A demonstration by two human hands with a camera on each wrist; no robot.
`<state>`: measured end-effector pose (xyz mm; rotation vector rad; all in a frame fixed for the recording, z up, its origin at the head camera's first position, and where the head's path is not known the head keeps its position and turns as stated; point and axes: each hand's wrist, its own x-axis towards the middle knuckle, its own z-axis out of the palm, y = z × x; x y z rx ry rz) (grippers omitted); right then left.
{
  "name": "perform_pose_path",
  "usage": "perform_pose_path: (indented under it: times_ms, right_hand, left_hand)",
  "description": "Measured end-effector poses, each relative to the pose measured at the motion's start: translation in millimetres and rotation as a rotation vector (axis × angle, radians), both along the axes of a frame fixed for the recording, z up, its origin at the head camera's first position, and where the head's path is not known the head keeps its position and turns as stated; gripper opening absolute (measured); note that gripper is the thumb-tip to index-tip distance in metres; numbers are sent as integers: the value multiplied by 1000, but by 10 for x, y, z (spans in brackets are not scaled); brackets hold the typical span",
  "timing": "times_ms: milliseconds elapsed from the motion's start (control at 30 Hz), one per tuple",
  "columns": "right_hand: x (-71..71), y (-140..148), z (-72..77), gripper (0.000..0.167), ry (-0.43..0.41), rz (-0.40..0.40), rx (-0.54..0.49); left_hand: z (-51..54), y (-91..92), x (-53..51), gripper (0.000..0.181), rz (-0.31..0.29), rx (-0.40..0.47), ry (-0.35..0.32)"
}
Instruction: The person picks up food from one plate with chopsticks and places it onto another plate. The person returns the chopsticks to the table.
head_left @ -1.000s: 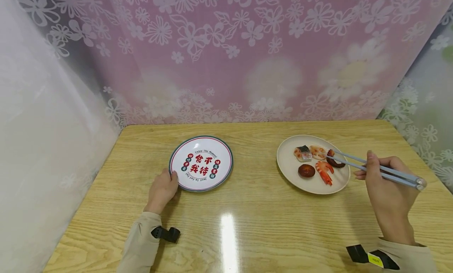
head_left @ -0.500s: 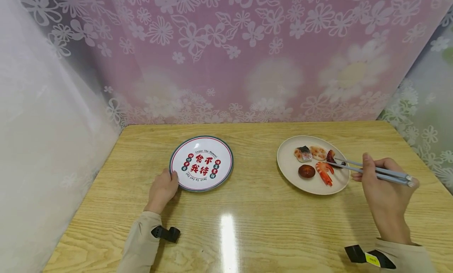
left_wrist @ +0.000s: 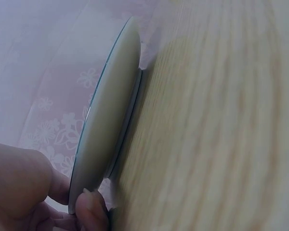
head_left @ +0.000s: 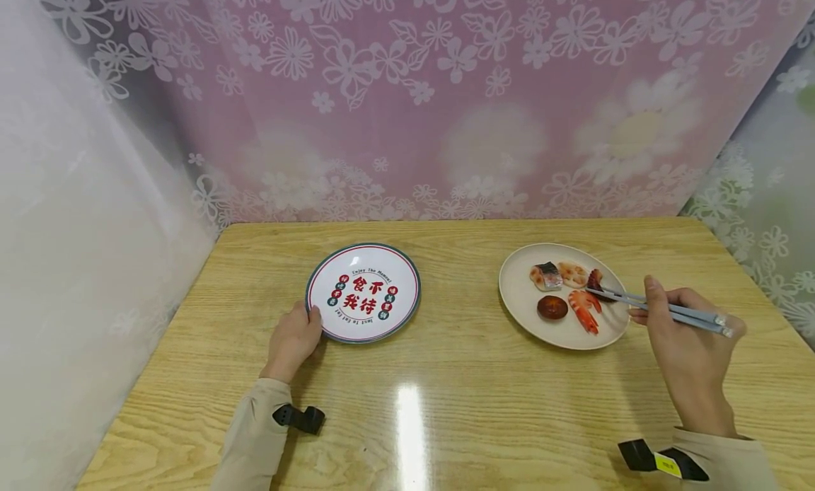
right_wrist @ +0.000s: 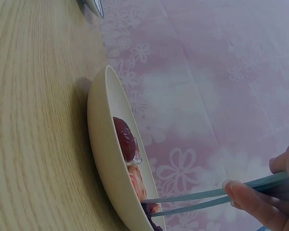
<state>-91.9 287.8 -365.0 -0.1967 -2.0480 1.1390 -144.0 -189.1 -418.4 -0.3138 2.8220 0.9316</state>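
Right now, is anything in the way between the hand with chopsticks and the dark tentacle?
Nothing visible blocks it: the chopsticks in the right hand reach over the rim of the cream plate to the dark tentacle. The shrimp lies beside it, not between.

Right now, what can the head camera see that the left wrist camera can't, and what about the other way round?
Only the head view shows the cream plate with food pieces, the right grip holding chopsticks, and the printing on the white plate.

Only the left wrist view shows that plate's pale underside and raised base.

Both show the white plate with the left grip holding it, the wooden table and the flowered curtain.
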Motion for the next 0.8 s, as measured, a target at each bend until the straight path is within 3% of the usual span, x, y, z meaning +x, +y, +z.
perform_pose_path:
  times_ms: [233, 533, 800]
  right_hand:
    - [10, -29, 2, 33, 15, 48, 6]
    - [-3, -28, 13, 34, 23, 49, -11]
    - [-8, -40, -2, 35, 55, 29, 44]
  left_hand:
    - [-4, -7, 1, 38, -6, -2, 9]
    - [-2, 10, -18, 41, -16, -4, 14]
    - [-5, -11, 10, 41, -10, -8, -2]
